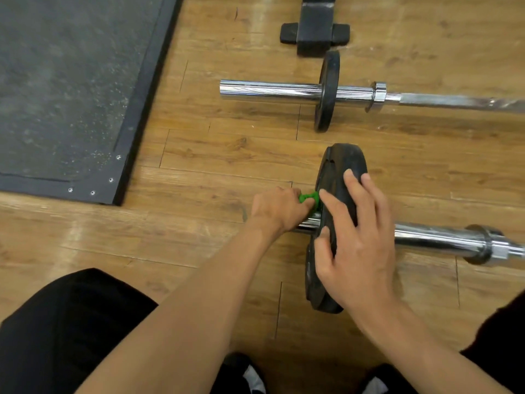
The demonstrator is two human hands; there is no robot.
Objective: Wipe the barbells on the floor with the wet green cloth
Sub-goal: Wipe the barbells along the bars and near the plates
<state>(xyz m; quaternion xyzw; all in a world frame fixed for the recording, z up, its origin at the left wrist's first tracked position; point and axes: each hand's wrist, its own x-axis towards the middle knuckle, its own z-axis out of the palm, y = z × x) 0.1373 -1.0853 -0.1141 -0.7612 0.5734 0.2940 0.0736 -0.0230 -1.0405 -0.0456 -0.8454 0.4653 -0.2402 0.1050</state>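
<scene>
Your left hand [277, 207] grips the one green cloth [308, 198], bunched around the chrome sleeve of the near barbell [437, 237], tight against its single black plate [341, 163]. Your right hand [358, 245] lies open on that plate, fingers spread over the rim. You have two barbells on the wooden floor [213, 155]. The far barbell [270, 89] carries one smaller plate [329, 89]. Both bars run left to right, roughly parallel, and the far one's sleeve end points left toward the dark mat [71, 81].
</scene>
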